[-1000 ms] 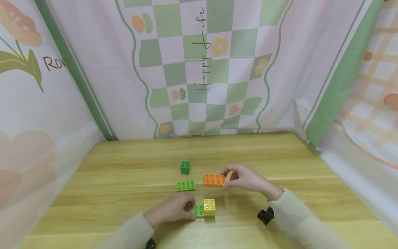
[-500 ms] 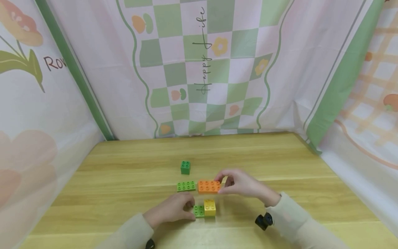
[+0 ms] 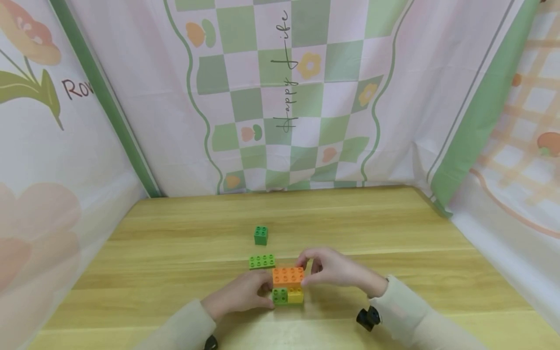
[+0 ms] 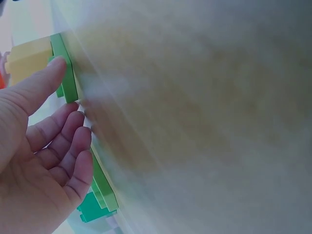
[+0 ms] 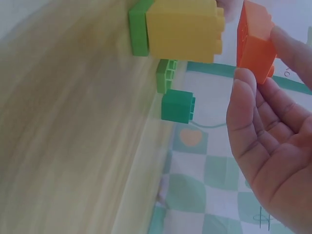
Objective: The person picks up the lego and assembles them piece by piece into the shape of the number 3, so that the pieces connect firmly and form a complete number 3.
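Head view: the right hand (image 3: 334, 268) pinches the orange brick (image 3: 288, 276) by its right end, in the air over the yellow brick (image 3: 295, 296), which sits on the right half of the base (image 3: 279, 295). The left hand (image 3: 244, 292) curls thumb and fingers at the base's left end on the desk (image 3: 188, 238). Held at one end only, the orange brick could tip and meet the studs crooked. The base's left half stands lower, so a push there would have nothing under it and could pry the bricks apart. Count: two hands, one orange brick, one yellow brick, one base, one loose plate (image 3: 262, 262), one dark block (image 3: 261, 235); five pieces.

Left wrist view: the thumb lies over the base's edge, a fingertip at its near end. Such a light hold could let the base skid or swivel under an off-centre push. Count: one hand, two light green pieces, one yellow, one dark, a sliver of orange.

Right wrist view: a gap parts the orange brick from the yellow studs; a slipping pinch could drop it. Count: one gripping hand, five pieces, one of each
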Tool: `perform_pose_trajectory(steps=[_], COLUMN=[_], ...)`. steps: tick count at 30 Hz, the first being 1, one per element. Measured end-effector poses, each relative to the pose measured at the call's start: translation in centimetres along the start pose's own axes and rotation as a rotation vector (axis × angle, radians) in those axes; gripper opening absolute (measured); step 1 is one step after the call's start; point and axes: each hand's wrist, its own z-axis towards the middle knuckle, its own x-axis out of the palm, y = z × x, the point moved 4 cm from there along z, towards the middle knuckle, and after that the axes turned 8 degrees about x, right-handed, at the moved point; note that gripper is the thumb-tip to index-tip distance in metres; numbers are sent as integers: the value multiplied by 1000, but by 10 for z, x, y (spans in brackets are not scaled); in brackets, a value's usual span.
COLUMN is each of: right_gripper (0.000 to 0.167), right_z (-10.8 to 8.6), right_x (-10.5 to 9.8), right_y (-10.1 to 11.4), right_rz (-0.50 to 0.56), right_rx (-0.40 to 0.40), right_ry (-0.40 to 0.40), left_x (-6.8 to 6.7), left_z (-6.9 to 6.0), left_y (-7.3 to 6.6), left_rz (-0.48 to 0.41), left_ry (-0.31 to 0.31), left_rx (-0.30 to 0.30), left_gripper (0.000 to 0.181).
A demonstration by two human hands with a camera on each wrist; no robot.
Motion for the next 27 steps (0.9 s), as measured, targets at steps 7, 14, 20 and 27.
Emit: perform_pose_trajectory(steps=[7,14,20,27], right_gripper=[26,25,32,34], right_z=[2,3,1,-1], right_x=[6,9,10,10], right_y=[-3,-1,1,3], right_rz=[-26,-42,-13,-25], right_rx=[-1,-4,-17,-39], right_ry=[14,30,49,49], left_x=[1,1,3,3], left_z=[1,1,2,2], left_y=[2,3,4,5], left_rz=[-53,-43,-51,-45], left_ry=[-1,-3,0,5], left_rx=[-2,-7,-22,-24], left_gripper=[42,42,43,43])
